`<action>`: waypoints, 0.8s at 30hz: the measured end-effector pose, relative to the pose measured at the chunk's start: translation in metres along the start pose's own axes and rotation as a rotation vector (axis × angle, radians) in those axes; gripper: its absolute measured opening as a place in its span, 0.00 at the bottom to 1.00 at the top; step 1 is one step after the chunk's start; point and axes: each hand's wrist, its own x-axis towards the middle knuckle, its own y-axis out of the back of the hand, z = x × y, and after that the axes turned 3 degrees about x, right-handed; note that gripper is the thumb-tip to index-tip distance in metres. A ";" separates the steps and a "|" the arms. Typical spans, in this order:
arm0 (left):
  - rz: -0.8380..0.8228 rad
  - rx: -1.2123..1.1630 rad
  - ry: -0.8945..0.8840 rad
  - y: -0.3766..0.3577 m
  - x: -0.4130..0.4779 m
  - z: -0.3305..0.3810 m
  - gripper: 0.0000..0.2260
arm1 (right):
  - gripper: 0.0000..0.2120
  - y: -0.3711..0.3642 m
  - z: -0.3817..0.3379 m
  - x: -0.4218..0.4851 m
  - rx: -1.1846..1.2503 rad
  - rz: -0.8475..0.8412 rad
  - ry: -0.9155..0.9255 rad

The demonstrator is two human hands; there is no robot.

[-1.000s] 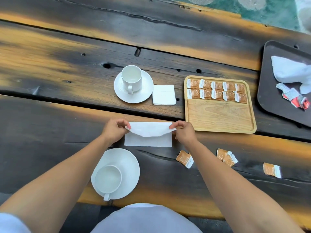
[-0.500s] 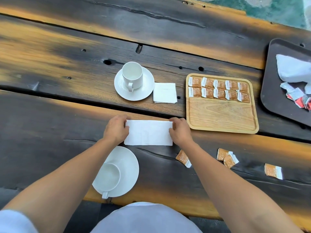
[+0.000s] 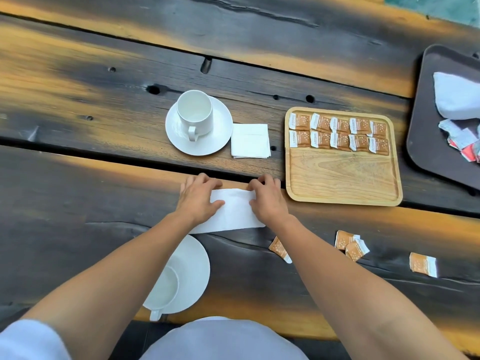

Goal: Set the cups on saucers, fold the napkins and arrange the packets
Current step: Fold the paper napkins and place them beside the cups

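1. Dark, scorched-looking planks with amber streaks made up the table (image 3: 78,100), and a long gap ran across it just beyond the hands.
2. Both hands lay palm down on a white napkin (image 3: 231,211), a wide strip lying flat on the near plank.
3. The left hand (image 3: 198,197) covered the napkin's left end with its fingers spread flat, pressing rather than gripping.
4. The right hand (image 3: 267,198) covered the right end, its fingers curled at the napkin's far edge; I could not tell whether they pinched the paper or only pushed on it.
5. A near cup (image 3: 163,287) stood on a near saucer (image 3: 192,266) at the table's front edge, partly hidden under the left forearm.
6. A far cup (image 3: 194,113) stood upright on a far saucer (image 3: 220,131) on the next plank, handle toward the camera.
7. Just to the right of that saucer lay a folded napkin (image 3: 250,141), square and flat.
8. A wooden tray (image 3: 342,178) sat right of it, holding two rows of five orange packets (image 3: 339,135) along its far side, with its near half bare.
9. Four loose packets (image 3: 350,245) lay on the near plank to the right of the right forearm.
10. A dark tray (image 3: 428,126) at the right edge held a white cloth (image 3: 454,97) and some red and white wrappers (image 3: 465,144).
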 end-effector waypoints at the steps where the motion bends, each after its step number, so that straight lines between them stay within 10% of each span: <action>1: -0.005 0.009 -0.012 -0.001 0.002 0.005 0.18 | 0.12 0.001 0.000 0.000 -0.007 -0.002 0.023; 7: -0.075 -0.051 0.030 0.003 0.009 0.018 0.01 | 0.17 0.001 0.001 0.000 0.058 0.012 0.037; 15: -0.063 -0.846 0.308 0.021 0.007 0.008 0.05 | 0.20 -0.001 0.000 -0.023 0.611 0.255 -0.333; 24: -0.154 -1.318 0.357 0.026 -0.015 0.001 0.18 | 0.23 0.000 -0.019 -0.034 1.354 -0.197 -0.430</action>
